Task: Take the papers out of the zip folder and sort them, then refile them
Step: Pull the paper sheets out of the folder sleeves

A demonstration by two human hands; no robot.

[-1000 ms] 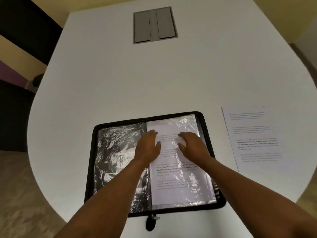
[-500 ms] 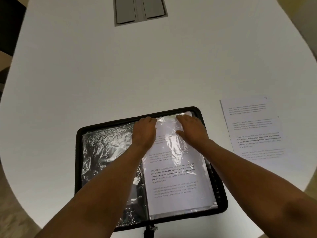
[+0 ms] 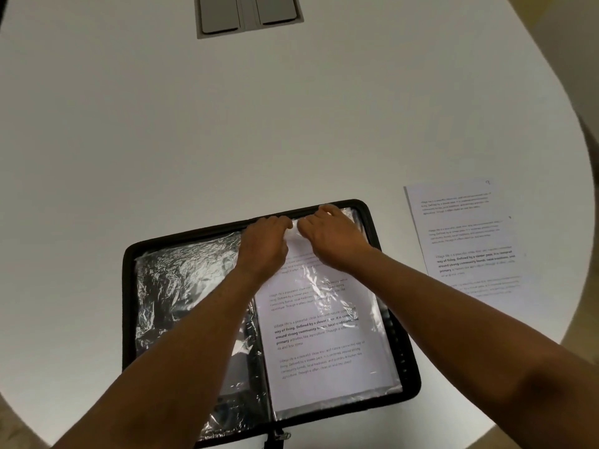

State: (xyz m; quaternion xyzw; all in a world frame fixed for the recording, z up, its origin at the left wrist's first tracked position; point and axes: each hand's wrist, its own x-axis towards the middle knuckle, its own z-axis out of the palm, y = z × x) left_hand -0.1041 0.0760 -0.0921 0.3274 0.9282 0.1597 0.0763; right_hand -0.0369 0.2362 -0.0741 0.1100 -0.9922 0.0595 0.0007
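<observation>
A black zip folder [image 3: 398, 254] lies open on the white table [image 3: 291, 124] in front of me. Its left side holds an empty crinkled plastic sleeve [image 3: 181, 286]. Its right sleeve holds a printed page [image 3: 321, 335]. My left hand [image 3: 264, 244] and my right hand [image 3: 330, 238] meet at the top edge of that right sleeve, fingers curled and pinching the plastic and paper there. What each finger grips is hidden by the hands. A loose printed sheet [image 3: 466, 241] lies flat on the table to the right of the folder.
A grey cable hatch [image 3: 248, 12] is set into the table at the far middle. The table's curved edge runs close on the right and lower left. The folder's zip pull [image 3: 275, 440] hangs at the near edge.
Both hands have slid up the right sleeve from its upper middle to its top edge and drawn together. The camera has tilted down and closer.
</observation>
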